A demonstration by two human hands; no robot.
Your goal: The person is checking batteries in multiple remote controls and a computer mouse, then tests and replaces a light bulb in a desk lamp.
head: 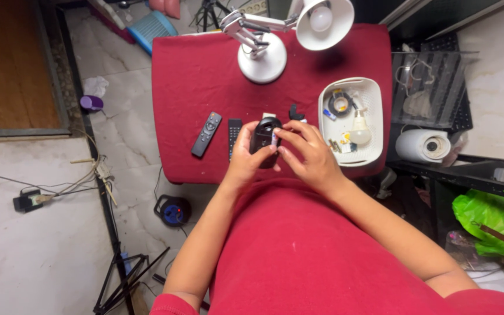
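My left hand (243, 160) grips a small black device (265, 139) from below, held up over the near edge of the red table (193, 70). My right hand (307, 157) has fingertips (278, 135) pinched on sth small & pale at its open side, maybe a battery, I cannot tell exactly. I judge the step is fitting or removing that piece; next move needs steady grip w/ left and a fine push or pull w/ right. Count: 2 remotes (206, 134) lying left of my hands, 1 white desk lamp (275, 35), 1 white tray (374, 87) w/ 1 bulb (360, 131) inside.
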